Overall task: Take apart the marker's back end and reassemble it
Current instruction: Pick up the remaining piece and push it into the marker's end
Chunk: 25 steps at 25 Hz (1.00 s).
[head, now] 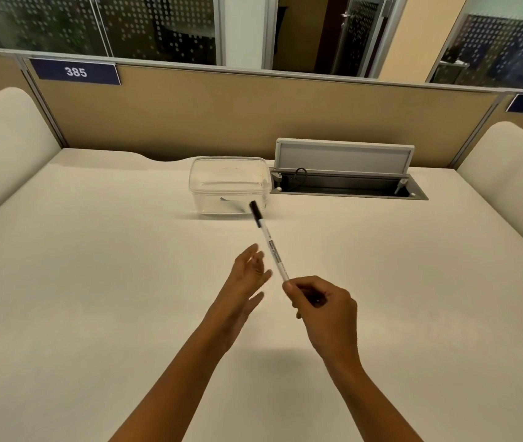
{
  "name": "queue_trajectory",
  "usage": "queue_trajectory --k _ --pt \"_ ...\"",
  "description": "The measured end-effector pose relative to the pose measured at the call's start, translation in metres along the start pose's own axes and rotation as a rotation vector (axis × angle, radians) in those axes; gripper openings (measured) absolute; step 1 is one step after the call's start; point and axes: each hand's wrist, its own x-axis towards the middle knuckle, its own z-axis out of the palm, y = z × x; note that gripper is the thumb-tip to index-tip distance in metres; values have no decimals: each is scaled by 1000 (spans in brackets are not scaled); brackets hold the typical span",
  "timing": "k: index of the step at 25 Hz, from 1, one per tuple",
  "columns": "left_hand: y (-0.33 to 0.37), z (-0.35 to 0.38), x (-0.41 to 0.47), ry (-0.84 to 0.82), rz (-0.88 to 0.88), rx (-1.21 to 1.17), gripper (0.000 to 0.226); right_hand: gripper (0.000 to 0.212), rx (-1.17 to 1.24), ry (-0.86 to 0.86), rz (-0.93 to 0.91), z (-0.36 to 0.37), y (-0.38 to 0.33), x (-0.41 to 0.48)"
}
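Note:
A slim white marker with printed text and a black cap at its far tip slants up and away over the table. My right hand is closed around its near end, and a dark bit of the marker shows between the fingers. The back end itself is hidden inside that grip. My left hand hovers just left of the marker's barrel, fingers spread and palm turned toward it, touching nothing that I can see.
A clear plastic container stands behind the marker's tip, with a small dark item inside. To its right a cable hatch is set in the table, its lid raised. Partitions close the back and sides.

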Motion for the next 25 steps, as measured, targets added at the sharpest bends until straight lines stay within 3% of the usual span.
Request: queue_trajectory --k 3,6,8,18,25 --pt "-34 -9 11 247 11 479 64 12 -213 242 -137 4 22 3" --pt "-86 -28 16 395 48 1058 80 16 -371 273 -134 11 52 2" --pt "-113 -36 14 451 34 1250 92 16 -443 242 -114 17 68 -2" --pt "-132 -36 14 537 67 1383 77 27 -795 37 -26 29 89 -10" --pt "-132 -38 11 551 143 1389 75 30 -833 0 -39 30 89 -13"
